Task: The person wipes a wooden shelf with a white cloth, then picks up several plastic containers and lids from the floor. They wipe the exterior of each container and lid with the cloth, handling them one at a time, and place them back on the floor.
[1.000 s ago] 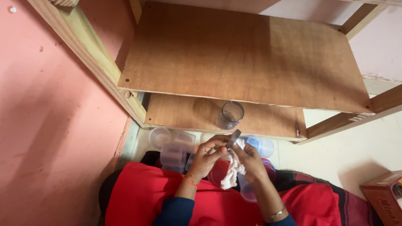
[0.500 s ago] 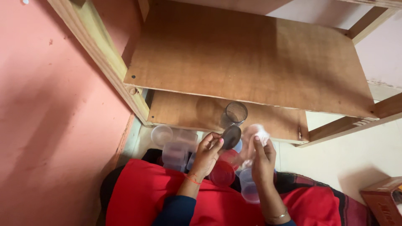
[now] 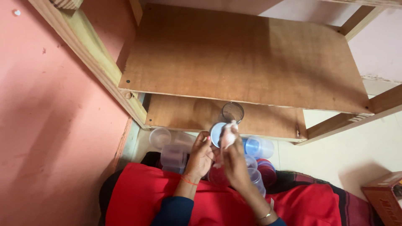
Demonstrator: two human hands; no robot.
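Note:
My left hand (image 3: 200, 157) holds a round lid (image 3: 216, 133) by its edge, the pale blue face turned up toward me. My right hand (image 3: 233, 161) grips a white cloth (image 3: 228, 136) and presses it against the lid. Both hands are over my lap, just in front of the lower wooden shelf (image 3: 188, 113). A dark clear glass jar (image 3: 231, 113) stands upright on that shelf, right behind the lid.
Several clear plastic containers (image 3: 171, 150) lie on the floor at the left, a blue-tinted one (image 3: 259, 146) and red-lidded ones (image 3: 266, 169) at the right. A wide upper shelf board (image 3: 247, 54) overhangs. Pink wall on the left; a cardboard box (image 3: 383, 196) sits at the lower right.
The lid has turned from dark face to pale blue face and risen slightly. My right hand moved left with the cloth, from apart onto the lid.

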